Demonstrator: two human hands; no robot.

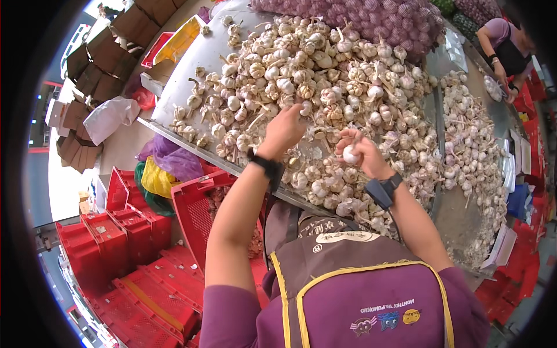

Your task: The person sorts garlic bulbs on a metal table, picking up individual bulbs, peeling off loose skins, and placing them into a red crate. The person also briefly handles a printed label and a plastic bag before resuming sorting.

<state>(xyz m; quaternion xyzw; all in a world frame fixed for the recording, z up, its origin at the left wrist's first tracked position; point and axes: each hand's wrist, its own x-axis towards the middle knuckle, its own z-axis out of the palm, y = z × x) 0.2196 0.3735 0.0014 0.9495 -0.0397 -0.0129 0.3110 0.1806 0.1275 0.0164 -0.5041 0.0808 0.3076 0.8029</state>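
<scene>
A broad heap of garlic bulbs [278, 71], many with dry stems and roots, covers the metal table [182, 87] before me. My left hand [285, 129], with a black band on the wrist, is curled over the middle of the heap. A pale garlic bulb [306, 108] is pinched at its fingertips. To the right and closer to my body, my right hand [369, 155] holds a smooth white bulb [350, 154] in bent fingers. Loose papery skins [315, 152] lie on the metal between the two hands.
A full purple mesh sack [357, 21] lies at the table's far side. Past a metal divider [439, 126], more garlic [470, 143] is spread out. Red plastic crates [143, 278] stand at lower left. A person [507, 48] works at upper right.
</scene>
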